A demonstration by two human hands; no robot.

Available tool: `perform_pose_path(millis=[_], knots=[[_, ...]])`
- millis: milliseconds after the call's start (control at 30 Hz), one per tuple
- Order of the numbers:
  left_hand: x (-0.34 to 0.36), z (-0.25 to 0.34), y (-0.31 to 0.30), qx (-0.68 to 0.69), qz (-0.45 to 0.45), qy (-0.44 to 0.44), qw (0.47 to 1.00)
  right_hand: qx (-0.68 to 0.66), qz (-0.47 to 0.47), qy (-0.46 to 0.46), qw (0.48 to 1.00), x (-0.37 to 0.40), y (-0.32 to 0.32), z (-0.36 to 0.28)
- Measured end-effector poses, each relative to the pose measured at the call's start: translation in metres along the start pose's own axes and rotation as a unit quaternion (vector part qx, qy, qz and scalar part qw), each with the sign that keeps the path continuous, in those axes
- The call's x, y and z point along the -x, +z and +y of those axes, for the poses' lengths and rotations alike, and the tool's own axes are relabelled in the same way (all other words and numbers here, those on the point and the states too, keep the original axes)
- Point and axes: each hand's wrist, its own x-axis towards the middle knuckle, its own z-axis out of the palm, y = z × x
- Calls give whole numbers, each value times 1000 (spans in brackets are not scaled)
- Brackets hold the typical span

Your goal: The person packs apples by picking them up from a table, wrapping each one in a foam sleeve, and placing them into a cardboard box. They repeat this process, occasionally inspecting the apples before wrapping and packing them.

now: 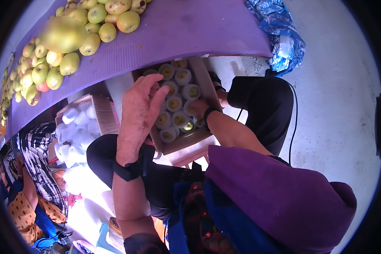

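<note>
The head camera looks down at a cardboard box (pixel 184 143) that sits on the floor between the person's knees, just under the edge of a table. The box is full of yellow fruits in white nets (pixel 173 103), packed close in rows.

The left hand (pixel 139 111) lies over the left side of the box. Its fingers (pixel 150 82) are stretched out and close together, not closed around anything, and the tips rest on the fruits at the far left corner. The right hand (pixel 199 108) is down among the fruits on the right side of the box. Its fingers are tucked in and mostly hidden, so I cannot tell if they hold one. Both wrists wear a black band.

On the table lies a purple mat (pixel 190 29) with a heap of yellow-green fruits (pixel 97 25) and one big round fruit (pixel 63 34). A second box (pixel 103 112) to the left holds white nets (pixel 76 122). Another person in striped clothes (pixel 38 156) sits at the left edge. A blue cloth (pixel 279 29) lies on the floor at the top right.
</note>
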Motion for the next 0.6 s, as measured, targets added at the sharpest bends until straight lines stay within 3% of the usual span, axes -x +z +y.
perform_pose_path(millis=[133,233,300,533,600], knots=[[-1,2,0,-27,-11,19,999,-54,-5,39,998,2,-10,-7],[0,0,2,-28,-11,18,999,-10,-36,48,998,2,-9,-15],[0,-2,3,-35,-13,19,999,-31,31,66,997,6,-8,-19],[-3,-3,6,-55,-32,18,998,-43,66,107,991,8,-4,-26],[-3,-4,7,-59,-37,20,997,-55,29,140,988,10,-10,-29]])
